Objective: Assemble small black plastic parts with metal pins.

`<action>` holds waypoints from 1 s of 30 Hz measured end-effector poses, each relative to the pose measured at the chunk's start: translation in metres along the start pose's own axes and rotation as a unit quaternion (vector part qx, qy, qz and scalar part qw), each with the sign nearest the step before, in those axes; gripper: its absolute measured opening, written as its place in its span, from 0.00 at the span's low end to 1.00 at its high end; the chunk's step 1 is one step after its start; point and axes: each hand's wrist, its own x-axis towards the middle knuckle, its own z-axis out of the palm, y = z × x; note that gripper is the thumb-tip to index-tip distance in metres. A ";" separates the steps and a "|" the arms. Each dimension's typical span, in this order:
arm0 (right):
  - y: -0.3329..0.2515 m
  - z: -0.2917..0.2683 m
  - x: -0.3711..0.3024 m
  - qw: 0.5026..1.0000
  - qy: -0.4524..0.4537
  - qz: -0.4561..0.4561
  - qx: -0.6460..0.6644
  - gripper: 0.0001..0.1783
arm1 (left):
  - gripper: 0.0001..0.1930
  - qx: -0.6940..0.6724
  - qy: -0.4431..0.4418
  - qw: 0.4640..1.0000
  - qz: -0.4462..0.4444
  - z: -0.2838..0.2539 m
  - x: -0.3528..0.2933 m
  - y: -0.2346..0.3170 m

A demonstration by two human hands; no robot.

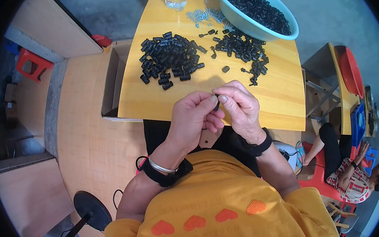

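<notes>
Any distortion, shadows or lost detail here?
Head view: edges of the yellow table bow, corners go black; head view: soft shadow falls on the table beyond the left hand and right hand; the small black part between them shows little detail.

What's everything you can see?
Flat wooden table: one, yellow, middle
Round plastic basin: one, light blue, table's far right
Tiny parts: many, black, inside basin
Stubby cylinders: many, black, table's left
Small loose pieces: many, black, table's right
Metallic bits: many, silvery, beside basin
Round cup: one, clear, table's far edge
Plastic stool: one, red, far left
Round dish: one, red, far right
Round-ended stand: one, black, lower left
Seated person: one, patterned shirt, right
Small held piece: one, black, between fingertips
Left hand, right hand: two, bare, pinching it
</notes>
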 end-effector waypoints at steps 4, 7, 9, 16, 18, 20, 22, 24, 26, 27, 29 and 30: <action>0.005 0.005 -0.008 0.998 0.016 0.043 0.048 0.07 | 0.08 0.000 -0.013 1.000 0.008 -0.005 0.003 -0.008; 0.004 0.007 -0.012 0.995 0.027 0.057 0.075 0.07 | 0.07 -0.008 -0.008 1.000 0.019 -0.003 0.002 -0.010; -0.003 0.008 -0.013 0.998 0.033 0.041 0.017 0.07 | 0.06 -0.011 -0.002 1.000 0.024 -0.001 0.000 -0.011; 0.000 0.004 -0.013 0.996 0.030 -0.045 -0.075 0.06 | 0.07 0.074 0.011 0.996 0.046 0.002 -0.001 -0.009; -0.001 0.002 -0.014 0.999 0.005 -0.007 -0.041 0.10 | 0.07 0.074 0.019 0.996 0.037 0.001 0.000 -0.009; -0.004 0.000 -0.013 0.997 -0.013 -0.030 -0.073 0.14 | 0.07 0.058 0.007 0.998 0.032 -0.003 0.002 -0.010; -0.005 -0.001 -0.012 0.993 -0.032 -0.052 -0.105 0.17 | 0.07 0.055 0.011 0.998 0.029 -0.006 0.005 -0.013; -0.005 0.000 -0.013 0.980 -0.039 -0.086 -0.177 0.22 | 0.07 0.052 0.017 0.998 0.027 -0.007 0.003 -0.016; -0.002 0.005 -0.014 0.976 -0.031 -0.093 -0.195 0.22 | 0.07 0.059 0.033 0.997 0.022 -0.006 0.003 -0.017; -0.001 0.006 -0.014 0.972 -0.023 -0.101 -0.212 0.21 | 0.07 0.059 0.033 0.997 0.022 -0.007 0.003 -0.017; -0.002 0.006 -0.014 0.969 -0.026 -0.105 -0.222 0.21 | 0.08 0.043 0.038 0.998 0.005 -0.010 0.004 -0.019; -0.002 0.006 -0.014 0.966 -0.029 -0.109 -0.232 0.21 | 0.08 0.043 0.038 0.998 0.005 -0.012 0.005 -0.020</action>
